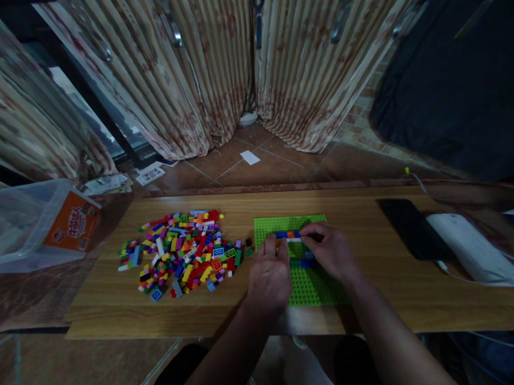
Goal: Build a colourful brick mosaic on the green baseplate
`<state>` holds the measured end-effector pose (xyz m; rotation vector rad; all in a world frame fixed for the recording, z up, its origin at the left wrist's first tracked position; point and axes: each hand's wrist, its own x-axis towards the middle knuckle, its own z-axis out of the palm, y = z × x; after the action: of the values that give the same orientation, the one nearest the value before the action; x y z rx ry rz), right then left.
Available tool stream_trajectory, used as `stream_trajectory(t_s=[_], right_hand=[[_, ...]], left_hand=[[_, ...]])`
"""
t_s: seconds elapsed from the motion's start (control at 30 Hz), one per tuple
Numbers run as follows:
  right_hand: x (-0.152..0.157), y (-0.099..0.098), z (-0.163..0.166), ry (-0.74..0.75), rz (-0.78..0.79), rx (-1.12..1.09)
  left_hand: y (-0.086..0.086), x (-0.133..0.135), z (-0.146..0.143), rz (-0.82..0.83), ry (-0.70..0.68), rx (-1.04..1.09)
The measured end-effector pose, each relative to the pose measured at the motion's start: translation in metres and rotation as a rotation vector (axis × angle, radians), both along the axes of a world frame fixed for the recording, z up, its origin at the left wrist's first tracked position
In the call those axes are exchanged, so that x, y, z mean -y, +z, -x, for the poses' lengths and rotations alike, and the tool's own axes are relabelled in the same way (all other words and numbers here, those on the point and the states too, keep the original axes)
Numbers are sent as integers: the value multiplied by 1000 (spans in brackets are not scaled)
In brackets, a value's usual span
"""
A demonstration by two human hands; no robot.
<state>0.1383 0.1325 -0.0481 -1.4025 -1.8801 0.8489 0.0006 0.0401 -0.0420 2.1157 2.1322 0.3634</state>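
A green studded baseplate lies on the wooden table, carrying a low frame of toy bricks. Blue and orange toy bricks form its far row, with white pieces just below. More blue toy bricks show on the right side. My left hand is closed about the left part of the frame, its fingers bent over the bricks and hiding some of them. At the far row's right end, my right hand pinches a blue toy brick between thumb and index finger; the fingertips partly cover it.
A big pile of mixed toy bricks spreads over the table's left half. To the right lie a black flat device and a white device with cables. A clear plastic bin stands beyond the left edge. Curtains hang behind.
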Motion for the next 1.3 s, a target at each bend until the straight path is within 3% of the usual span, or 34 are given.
stream_trajectory(t_s=[0.23,0.47,0.6,0.73,0.83,0.93,1.03,1.13,1.2,1.3], right_hand=[[0,-3,2,15,-28,-15],[-3,-4,-7,83,1,-33],[-6,-5,-6,-26,-3,-56],[-8,-1,-3,-161,-6,-81],[-4,5,2,-227,-66,-119],[5,13,14,-235,-165,-165],[19,17,33,-101,-236,-177],[34,18,53,190,-251,-125],[43,18,65,355,-247,-66],[51,16,78,482,-227,13]], left_hand=[[10,-2,-4,72,13,-41],[8,-2,-6,51,23,-25],[-1,0,-7,16,28,12],[-3,3,-2,-101,42,166],[9,4,13,-212,84,361],[23,5,40,-317,219,544],[30,5,72,-414,396,712],[31,6,98,-479,528,901],[31,6,109,-526,576,1019],[32,8,117,-583,598,1123]])
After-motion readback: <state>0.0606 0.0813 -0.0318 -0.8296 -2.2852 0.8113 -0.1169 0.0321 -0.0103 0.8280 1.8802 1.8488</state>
